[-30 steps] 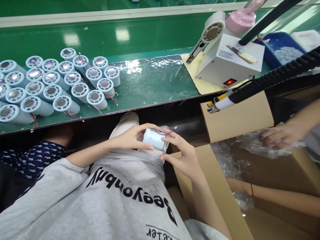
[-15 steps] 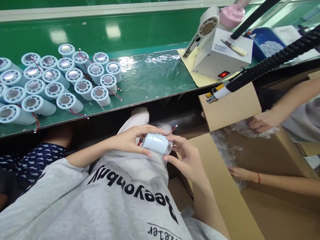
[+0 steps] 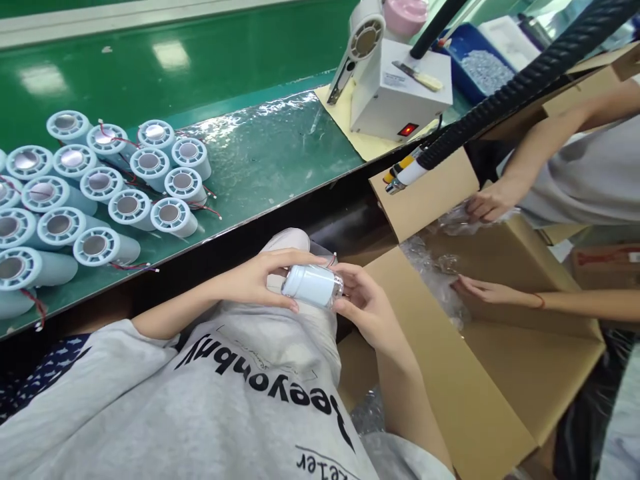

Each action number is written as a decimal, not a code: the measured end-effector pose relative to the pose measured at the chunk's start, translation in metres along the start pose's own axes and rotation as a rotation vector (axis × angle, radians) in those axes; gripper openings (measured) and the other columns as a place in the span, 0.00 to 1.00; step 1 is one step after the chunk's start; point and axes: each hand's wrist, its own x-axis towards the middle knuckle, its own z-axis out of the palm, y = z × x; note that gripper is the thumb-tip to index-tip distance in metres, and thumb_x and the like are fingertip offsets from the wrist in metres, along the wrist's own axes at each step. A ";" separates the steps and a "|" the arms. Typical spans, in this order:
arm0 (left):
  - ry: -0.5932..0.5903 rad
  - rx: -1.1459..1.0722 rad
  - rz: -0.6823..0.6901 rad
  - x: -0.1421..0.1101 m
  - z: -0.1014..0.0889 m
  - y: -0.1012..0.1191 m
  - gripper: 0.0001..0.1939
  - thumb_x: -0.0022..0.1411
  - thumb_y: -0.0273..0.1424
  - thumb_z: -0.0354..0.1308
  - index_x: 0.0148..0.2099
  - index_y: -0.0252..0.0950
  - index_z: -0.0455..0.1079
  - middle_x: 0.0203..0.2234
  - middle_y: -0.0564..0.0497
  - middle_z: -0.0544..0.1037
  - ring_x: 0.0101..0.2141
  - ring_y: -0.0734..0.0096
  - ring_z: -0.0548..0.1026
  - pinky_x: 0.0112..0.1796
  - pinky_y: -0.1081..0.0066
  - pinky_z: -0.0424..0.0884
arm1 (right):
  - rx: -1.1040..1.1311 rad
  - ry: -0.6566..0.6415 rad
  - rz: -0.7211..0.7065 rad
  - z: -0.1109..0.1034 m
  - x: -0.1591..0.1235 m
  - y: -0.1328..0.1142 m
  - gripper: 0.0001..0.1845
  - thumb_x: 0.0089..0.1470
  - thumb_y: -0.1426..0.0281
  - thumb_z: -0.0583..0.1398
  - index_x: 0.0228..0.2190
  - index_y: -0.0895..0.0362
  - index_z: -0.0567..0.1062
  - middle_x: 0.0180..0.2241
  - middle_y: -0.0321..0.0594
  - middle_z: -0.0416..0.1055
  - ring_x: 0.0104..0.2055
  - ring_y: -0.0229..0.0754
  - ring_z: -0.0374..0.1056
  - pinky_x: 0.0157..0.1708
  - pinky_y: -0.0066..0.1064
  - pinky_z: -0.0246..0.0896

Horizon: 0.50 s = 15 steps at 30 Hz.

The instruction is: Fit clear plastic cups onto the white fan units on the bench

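Both my hands hold one pale blue cylinder (image 3: pixel 311 285) over my lap, below the bench edge. My left hand (image 3: pixel 260 279) wraps its left end, fingers curled over the top. My right hand (image 3: pixel 363 303) grips its right end, where clear plastic film covers the part. Several more pale blue cylinders (image 3: pixel 100 193) with round metal-faced ends and thin red wires lie in rows on the green bench (image 3: pixel 260 160) at the left.
An open cardboard box (image 3: pixel 480 373) stands to my right, with clear plastic wrap inside. Another person's two hands (image 3: pixel 487 200) reach into it. A white machine (image 3: pixel 395 87) with a red light sits at the back. A black corrugated hose (image 3: pixel 505 93) crosses above the box.
The view has swung right and down, so the box fills more of the picture. My hands keep the cylinder over my lap, its red wire now hidden. The other person's hands have shifted in the box.
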 end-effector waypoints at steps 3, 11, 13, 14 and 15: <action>-0.012 -0.024 -0.008 0.008 -0.005 -0.003 0.41 0.54 0.35 0.74 0.68 0.50 0.67 0.65 0.44 0.72 0.64 0.49 0.70 0.62 0.51 0.69 | 0.067 0.019 0.052 0.000 0.005 -0.003 0.29 0.48 0.48 0.72 0.46 0.51 0.74 0.43 0.42 0.80 0.40 0.43 0.78 0.37 0.32 0.78; -0.006 -0.050 0.043 0.015 -0.006 -0.009 0.40 0.55 0.34 0.74 0.68 0.50 0.67 0.65 0.43 0.71 0.64 0.49 0.70 0.60 0.53 0.71 | 0.247 0.032 0.270 0.001 0.018 -0.009 0.32 0.42 0.43 0.72 0.37 0.54 0.73 0.28 0.33 0.75 0.26 0.39 0.75 0.23 0.29 0.76; 0.006 -0.052 0.048 0.014 -0.006 -0.009 0.40 0.54 0.34 0.74 0.68 0.50 0.67 0.65 0.44 0.71 0.64 0.50 0.70 0.60 0.53 0.71 | 0.247 0.011 0.320 0.002 0.022 -0.011 0.34 0.41 0.40 0.71 0.35 0.54 0.73 0.26 0.34 0.75 0.22 0.38 0.74 0.21 0.29 0.75; 0.011 -0.052 0.053 0.014 -0.006 -0.009 0.40 0.54 0.34 0.74 0.68 0.50 0.67 0.65 0.44 0.71 0.64 0.50 0.69 0.60 0.53 0.71 | 0.247 -0.003 0.347 0.003 0.023 -0.013 0.35 0.41 0.38 0.70 0.35 0.55 0.72 0.25 0.34 0.76 0.20 0.38 0.73 0.20 0.28 0.75; 0.016 -0.053 0.060 0.013 -0.006 -0.009 0.40 0.54 0.34 0.74 0.68 0.51 0.67 0.65 0.44 0.71 0.64 0.50 0.69 0.61 0.54 0.70 | 0.249 -0.021 0.373 0.003 0.024 -0.014 0.36 0.41 0.37 0.69 0.34 0.55 0.71 0.24 0.35 0.76 0.19 0.38 0.73 0.19 0.27 0.73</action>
